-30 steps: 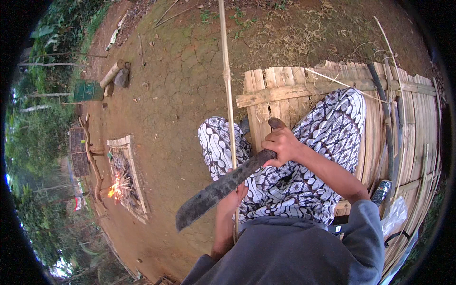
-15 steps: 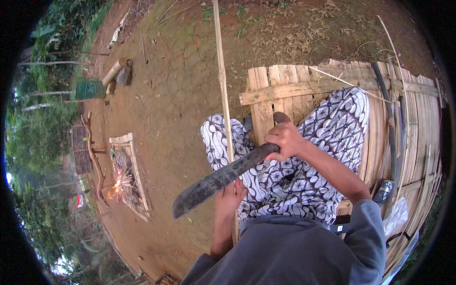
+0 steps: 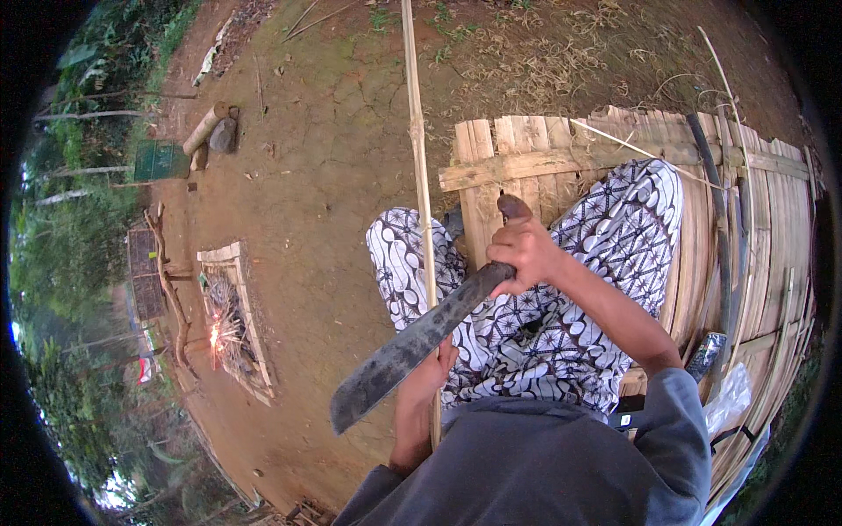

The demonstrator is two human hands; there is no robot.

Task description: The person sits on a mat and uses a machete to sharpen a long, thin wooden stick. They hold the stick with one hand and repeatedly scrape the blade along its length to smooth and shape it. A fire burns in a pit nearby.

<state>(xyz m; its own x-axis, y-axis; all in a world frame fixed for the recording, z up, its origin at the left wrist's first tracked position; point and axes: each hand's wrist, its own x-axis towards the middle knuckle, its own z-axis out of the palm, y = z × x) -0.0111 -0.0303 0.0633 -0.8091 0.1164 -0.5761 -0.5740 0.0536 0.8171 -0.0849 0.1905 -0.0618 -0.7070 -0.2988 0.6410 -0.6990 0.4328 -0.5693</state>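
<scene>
My right hand [image 3: 526,252] is wrapped round the brown handle of a machete [image 3: 399,349]. Its dark, mottled blade slants down to the left, crossing in front of a long pale bamboo strip [image 3: 417,131]. That strip runs from the far edge of the view, past my left knee, to my left side. Below the blade, my left hand [image 3: 431,368] is closed round the strip's lower part; the blade hides some of the fingers. Patterned black-and-white trousers [image 3: 614,254] cover my bent legs beneath both hands.
I sit on a split-bamboo platform [image 3: 772,237]. On it lie a dark pole [image 3: 715,188], a patterned can [image 3: 706,354] and a clear plastic bag [image 3: 730,394]. Left on the bare ground, a small fire [image 3: 219,337] burns inside a wooden frame [image 3: 250,333]. Shavings [image 3: 553,53] litter the ground ahead.
The machete's blade tip has swung toward my body and slightly right, tilting more steeply. The far part of the bamboo strip has shifted a little right. Both hands keep their grips.
</scene>
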